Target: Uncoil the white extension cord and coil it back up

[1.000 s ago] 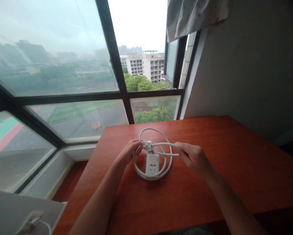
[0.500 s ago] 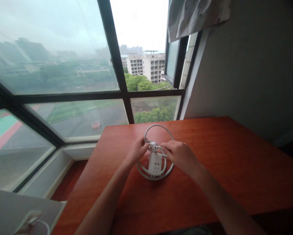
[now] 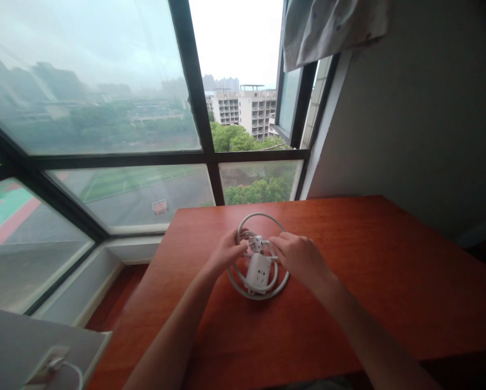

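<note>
A white power strip (image 3: 259, 271) with a socket face lies on the reddish-brown table (image 3: 348, 303), ringed by loops of its own white cord (image 3: 263, 215). Just beyond its far end is the cord's white plug (image 3: 256, 244). My left hand (image 3: 227, 250) is closed on the coiled cord at the left of the plug, its thumb close to the plug; the other fingertips are partly hidden by the loops. From the right, my right hand (image 3: 300, 253) pinches the cord close behind the plug, fingers pressed together.
Beyond the table's far edge stand dark-framed windows (image 3: 208, 157), one pane swung outward. A grey curtain (image 3: 334, 30) hangs at the upper right beside a wall (image 3: 421, 119). At the lower left, a wall outlet (image 3: 50, 365) has a white plug in it.
The plug has turned slightly and sits a little lower and to the right, and the power strip looks tilted somewhat more. Both hands keep their grip. The whole view has shifted a little.
</note>
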Tool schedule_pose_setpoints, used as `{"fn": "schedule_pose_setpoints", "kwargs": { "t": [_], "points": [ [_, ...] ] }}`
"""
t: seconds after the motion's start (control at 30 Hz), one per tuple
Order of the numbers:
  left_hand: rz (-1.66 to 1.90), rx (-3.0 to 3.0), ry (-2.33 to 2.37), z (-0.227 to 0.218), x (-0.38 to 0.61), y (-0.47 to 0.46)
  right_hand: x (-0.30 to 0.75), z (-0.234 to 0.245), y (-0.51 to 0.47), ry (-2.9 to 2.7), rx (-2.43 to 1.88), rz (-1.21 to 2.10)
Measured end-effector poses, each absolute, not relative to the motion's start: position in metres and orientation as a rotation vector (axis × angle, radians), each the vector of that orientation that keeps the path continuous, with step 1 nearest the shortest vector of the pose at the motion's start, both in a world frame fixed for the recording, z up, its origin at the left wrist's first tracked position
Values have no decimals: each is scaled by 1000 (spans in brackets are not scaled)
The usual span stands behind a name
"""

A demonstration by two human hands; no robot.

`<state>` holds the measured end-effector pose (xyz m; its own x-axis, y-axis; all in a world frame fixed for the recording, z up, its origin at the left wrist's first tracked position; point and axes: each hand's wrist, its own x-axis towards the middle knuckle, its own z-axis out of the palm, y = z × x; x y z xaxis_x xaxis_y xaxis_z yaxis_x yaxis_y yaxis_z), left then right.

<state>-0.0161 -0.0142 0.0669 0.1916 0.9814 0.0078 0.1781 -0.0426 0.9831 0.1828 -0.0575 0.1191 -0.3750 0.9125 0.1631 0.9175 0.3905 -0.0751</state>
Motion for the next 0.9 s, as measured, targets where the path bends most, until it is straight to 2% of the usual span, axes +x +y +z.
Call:
{"fn": "schedule_pose_setpoints", "kwargs": {
  "t": [0.17, 0.37, 0.63, 0.9],
  "points": [
    [1013, 1440, 1166, 64, -15, -12, 177, 117, -58, -2514, -1580, -104],
    [1038, 1828, 1301, 65, -20, -9, 164, 122, -48, -2546, -1638, -70],
    [1068, 1203, 822, 71, -23, -11, 145, 120, -28, -2627, -1410, 7],
    [1004, 1243, 729, 64, -38, -7, 143, 116, -13, -2566, -1221, -110]
  ]
}}
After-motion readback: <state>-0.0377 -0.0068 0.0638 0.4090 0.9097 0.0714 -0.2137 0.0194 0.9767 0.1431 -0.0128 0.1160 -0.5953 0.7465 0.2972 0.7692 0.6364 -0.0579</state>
